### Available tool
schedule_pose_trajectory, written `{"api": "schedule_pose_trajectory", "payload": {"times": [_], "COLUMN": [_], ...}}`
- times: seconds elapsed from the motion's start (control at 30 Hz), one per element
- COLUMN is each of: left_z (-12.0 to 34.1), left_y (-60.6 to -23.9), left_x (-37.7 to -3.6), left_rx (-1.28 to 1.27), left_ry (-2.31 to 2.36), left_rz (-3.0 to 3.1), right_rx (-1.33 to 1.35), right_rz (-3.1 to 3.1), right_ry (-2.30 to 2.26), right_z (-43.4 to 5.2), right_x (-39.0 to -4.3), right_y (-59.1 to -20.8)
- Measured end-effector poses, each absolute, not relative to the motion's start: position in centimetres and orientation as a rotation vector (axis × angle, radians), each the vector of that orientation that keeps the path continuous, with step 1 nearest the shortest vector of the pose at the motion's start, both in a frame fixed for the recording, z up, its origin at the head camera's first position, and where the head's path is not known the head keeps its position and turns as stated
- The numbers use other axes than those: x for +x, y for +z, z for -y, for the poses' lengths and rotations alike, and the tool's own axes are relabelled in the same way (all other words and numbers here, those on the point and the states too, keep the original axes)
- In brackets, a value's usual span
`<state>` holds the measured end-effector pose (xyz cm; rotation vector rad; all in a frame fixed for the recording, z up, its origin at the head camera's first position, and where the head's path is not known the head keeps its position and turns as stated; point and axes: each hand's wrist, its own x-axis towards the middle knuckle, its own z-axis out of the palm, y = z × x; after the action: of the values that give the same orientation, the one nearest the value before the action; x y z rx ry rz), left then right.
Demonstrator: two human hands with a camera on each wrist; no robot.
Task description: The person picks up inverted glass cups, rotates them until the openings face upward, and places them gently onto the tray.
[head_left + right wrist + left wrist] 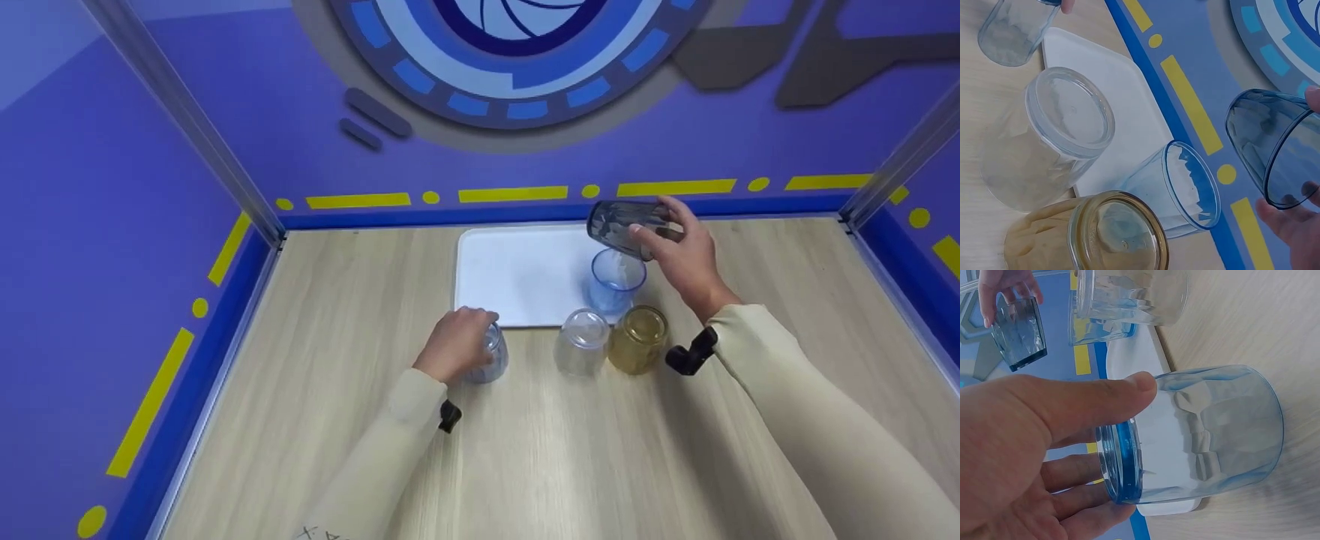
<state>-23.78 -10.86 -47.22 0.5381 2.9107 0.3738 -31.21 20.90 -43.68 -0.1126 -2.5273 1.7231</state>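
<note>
My left hand (459,345) grips a pale blue glass tumbler (1213,433), which stands upside down on the table just in front of the tray; thumb and fingers are round its base end. In the air above the tray's right side, my right hand (688,259) holds a dark grey glass tumbler (626,225) tilted on its side. Below that one, a blue glass (613,281) stands upright at the right end of the white tray (517,274). A clear glass (582,343) and an amber glass (637,341) stand inverted side by side between my hands.
The wooden table (360,300) is enclosed by a purple-blue printed back wall (510,165) and side walls. The tray lies against the back wall. Black wrist devices (691,352) sit at both sleeves.
</note>
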Motion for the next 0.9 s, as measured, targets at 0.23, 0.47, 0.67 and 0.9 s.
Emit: {"api": "schedule_pose_trajectory", "payload": {"times": [0.23,0.47,0.67,0.9], "left_z": [10.9,10.9,11.0,10.9], "left_y": [-47.2,-47.1,-47.2,-47.2], "left_x": [-23.7,-23.7,-23.8,-23.8], "left_rx": [0.526,0.554,0.585,0.553], "left_ry": [0.377,0.369,0.327,0.347], "left_rz": [-2.904,-2.914,-2.943,-2.913], "right_rx": [-0.085,-0.080,-0.063,-0.025], "right_rz": [2.560,2.612,2.638,2.668], "right_ry": [1.633,1.554,1.486,1.437], "right_z": [-20.9,-20.9,-20.7,-20.8], "right_x": [-31.3,-31.6,-32.2,-32.6], "right_y": [-43.8,-43.7,-44.1,-44.4]}}
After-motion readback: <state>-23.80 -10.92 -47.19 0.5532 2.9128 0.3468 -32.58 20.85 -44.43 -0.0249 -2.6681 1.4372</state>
